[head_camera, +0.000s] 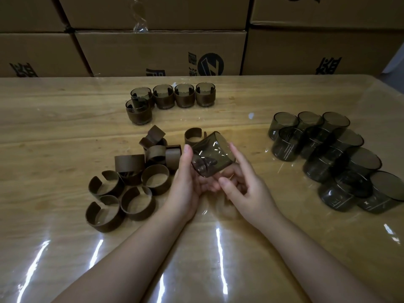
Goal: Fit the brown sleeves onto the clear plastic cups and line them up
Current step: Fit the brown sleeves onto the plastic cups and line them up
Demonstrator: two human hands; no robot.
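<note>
Above the middle of the wooden table point(65, 132) we hold one smoky clear cup point(215, 153) in both hands, tilted on its side with its mouth turned up and to the right. Our left hand point(185, 182) grips it from the left, thumb along the wall and fingers curled beneath, their tips showing through the plastic. Our right hand point(242, 184) holds it from the right, the index finger laid along the wall near the rim and the other fingers curled under the base. No sleeve is on this cup.

Left of our hands lies a loose pile of brown sleeves point(131, 178), open split rings, some flat and some on edge; one more sleeve point(193, 136) sits just behind the held cup. Farther back, five finished cups point(172, 97) stand upright in their sleeves, four in a row and a fifth just in front of the left end. To the right, a cluster of bare cups point(328, 158) waits, standing close together. Stacked cardboard boxes point(161, 51) rise behind the table.
</note>
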